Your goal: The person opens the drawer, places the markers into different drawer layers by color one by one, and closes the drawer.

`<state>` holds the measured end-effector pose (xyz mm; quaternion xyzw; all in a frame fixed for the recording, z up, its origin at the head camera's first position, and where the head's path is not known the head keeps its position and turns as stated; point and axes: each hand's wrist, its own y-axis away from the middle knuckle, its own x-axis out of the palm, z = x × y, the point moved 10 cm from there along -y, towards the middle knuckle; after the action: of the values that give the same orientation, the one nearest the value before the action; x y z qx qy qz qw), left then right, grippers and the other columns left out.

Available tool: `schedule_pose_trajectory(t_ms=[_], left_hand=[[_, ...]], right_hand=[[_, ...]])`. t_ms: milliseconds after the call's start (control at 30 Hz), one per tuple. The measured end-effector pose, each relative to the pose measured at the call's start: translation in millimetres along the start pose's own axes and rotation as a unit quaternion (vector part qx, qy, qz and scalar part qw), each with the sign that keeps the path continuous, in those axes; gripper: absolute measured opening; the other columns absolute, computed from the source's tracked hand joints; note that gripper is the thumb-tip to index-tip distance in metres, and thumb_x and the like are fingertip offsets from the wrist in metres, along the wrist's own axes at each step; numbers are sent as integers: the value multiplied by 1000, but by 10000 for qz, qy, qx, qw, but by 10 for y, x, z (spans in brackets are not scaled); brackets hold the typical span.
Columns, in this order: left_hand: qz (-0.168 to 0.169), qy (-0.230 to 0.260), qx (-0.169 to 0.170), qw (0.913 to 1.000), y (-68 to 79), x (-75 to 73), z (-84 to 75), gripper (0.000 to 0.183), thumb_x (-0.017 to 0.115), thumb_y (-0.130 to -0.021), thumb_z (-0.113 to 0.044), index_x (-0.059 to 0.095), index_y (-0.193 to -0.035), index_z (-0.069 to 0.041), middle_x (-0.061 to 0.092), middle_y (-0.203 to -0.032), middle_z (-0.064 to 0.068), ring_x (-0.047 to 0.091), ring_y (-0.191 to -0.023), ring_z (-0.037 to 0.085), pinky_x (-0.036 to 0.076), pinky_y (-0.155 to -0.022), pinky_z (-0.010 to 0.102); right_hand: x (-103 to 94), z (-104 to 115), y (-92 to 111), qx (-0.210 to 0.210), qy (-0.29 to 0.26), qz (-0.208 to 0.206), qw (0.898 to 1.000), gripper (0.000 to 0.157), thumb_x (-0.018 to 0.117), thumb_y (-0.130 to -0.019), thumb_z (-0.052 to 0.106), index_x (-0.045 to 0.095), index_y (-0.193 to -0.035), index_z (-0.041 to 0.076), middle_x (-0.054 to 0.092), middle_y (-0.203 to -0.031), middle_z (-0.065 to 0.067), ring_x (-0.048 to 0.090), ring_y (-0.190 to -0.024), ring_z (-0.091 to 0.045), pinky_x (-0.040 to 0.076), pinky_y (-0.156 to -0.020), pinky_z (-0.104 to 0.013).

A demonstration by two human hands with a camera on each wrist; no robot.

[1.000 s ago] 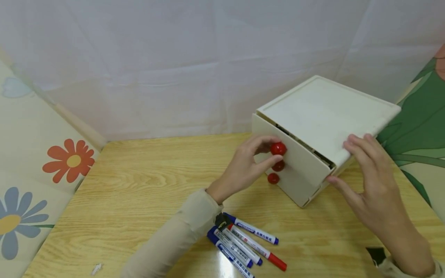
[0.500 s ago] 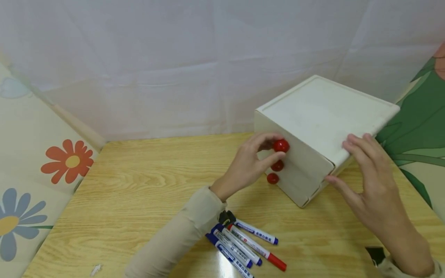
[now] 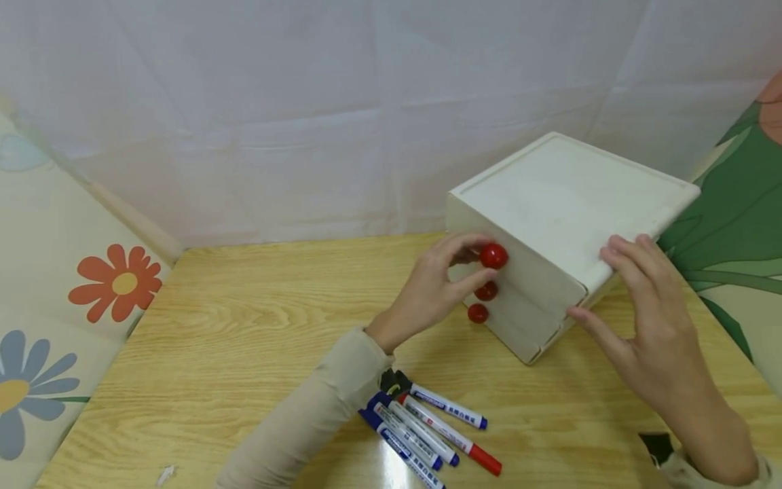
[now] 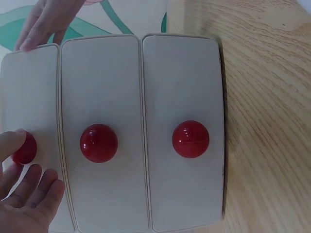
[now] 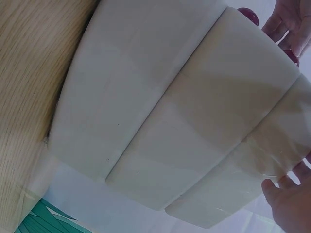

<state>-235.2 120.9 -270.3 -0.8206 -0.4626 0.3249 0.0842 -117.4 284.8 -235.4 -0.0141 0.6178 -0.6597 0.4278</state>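
Top drawer (image 3: 540,275) has slid flush, left hand (image 3: 429,286) pinching its front knob (image 3: 494,256), right hand (image 3: 656,333) spread along the right edge of the box (image 3: 574,204)!

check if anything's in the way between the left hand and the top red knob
Nothing visible is: the left hand pinches the top red knob directly. The markers lie on the table, nearer the person.

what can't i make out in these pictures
Drawer interiors: hidden behind the closed drawer fronts, left wrist view.
Top knob: partly covered by the left hand, left wrist view.
Right hand: cut off by the right edge, right wrist view.
Fine print on the markers: too small, head view.
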Motion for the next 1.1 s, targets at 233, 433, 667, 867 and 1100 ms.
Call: schedule_pose_trajectory(t_ms=[233, 433, 667, 867, 1100], left_hand=[[-3, 15, -17, 10000, 49, 4, 63, 46, 72, -90, -9, 55, -132, -1, 63, -126, 12, 63, -110, 21, 52, -98, 21], [107, 190, -323, 9992, 85, 47, 162, 49, 72, -90, -9, 53, -134, 0, 62, -129, 14, 64, -111, 24, 54, -99, 26], [416, 295, -656, 9965, 145, 158, 288, 42, 72, -91, -12, 57, -129, -5, 62, -123, 10, 62, -110, 21, 54, -99, 29], [676, 52, -820, 9943, 179, 267, 354, 34, 71, -92, -12, 59, -123, -6, 62, -122, 8, 60, -109, 16, 54, -99, 27], [705, -158, -938, 9930, 195, 300, 393, 33, 71, -91, -8, 60, -121, -3, 61, -121, 10, 60, -106, 18, 56, -96, 29]], right_hand=[[11, -3, 3, 33, 54, 52, 10000, 84, 49, -94, 62, 51, -128, -15, 50, -133, -34, 35, -145, -37, 22, -126, -39], [11, -6, 2, 51, 55, 52, 10000, 84, 49, -94, 62, 51, -128, -15, 50, -134, -34, 35, -145, -37, 22, -126, -39], [6, -2, -4, 26, -15, 6, 10000, 83, 50, -94, 61, 52, -128, -15, 50, -133, -34, 35, -144, -37, 22, -126, -39], [3, 1, 0, 19, -77, -39, 10000, 83, 51, -94, 61, 52, -128, -15, 51, -132, -34, 36, -145, -35, 23, -125, -39], [-5, -7, 9, 48, 11, -37, 10000, 85, 51, -93, 62, 51, -129, -15, 51, -133, -34, 36, -144, -38, 23, -125, -38]])
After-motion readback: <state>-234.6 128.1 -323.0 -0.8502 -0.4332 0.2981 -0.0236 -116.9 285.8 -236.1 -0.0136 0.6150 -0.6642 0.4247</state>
